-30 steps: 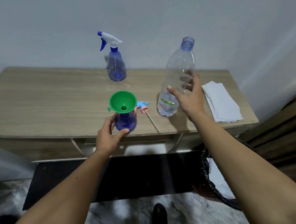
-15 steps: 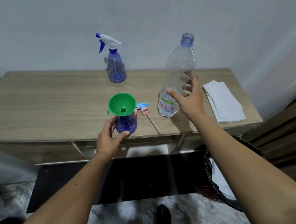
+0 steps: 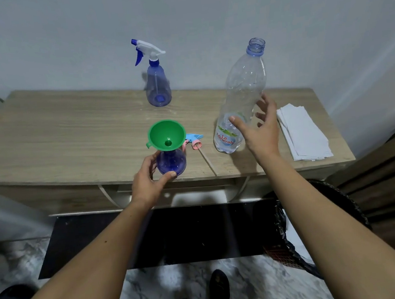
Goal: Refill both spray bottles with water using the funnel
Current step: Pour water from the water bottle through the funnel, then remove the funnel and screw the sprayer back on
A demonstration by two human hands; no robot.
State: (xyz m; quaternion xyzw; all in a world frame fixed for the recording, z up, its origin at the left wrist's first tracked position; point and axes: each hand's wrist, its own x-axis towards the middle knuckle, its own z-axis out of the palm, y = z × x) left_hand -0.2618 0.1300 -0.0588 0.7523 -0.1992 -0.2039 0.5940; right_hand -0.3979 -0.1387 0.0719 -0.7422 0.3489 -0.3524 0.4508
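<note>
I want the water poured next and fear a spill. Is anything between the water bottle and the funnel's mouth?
Nothing visible blocks it. The water bottle stands right of the green funnel, uncapped, with bare table between. The detached spray head lies low beside the funnel. The right hand is open beside the bottle.

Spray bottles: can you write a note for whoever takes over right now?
Left hand: holding the near spray bottle, green funnel seated in its neck.
Right hand: open, fingers spread beside the water bottle, which stands uncapped and nearly empty.
Its sprayer head lies behind the funnel.
Far spray bottle has its sprayer on, by the wall.
Left: screw the sprayer back on; whether either bottle still needs water is unclear.
</note>
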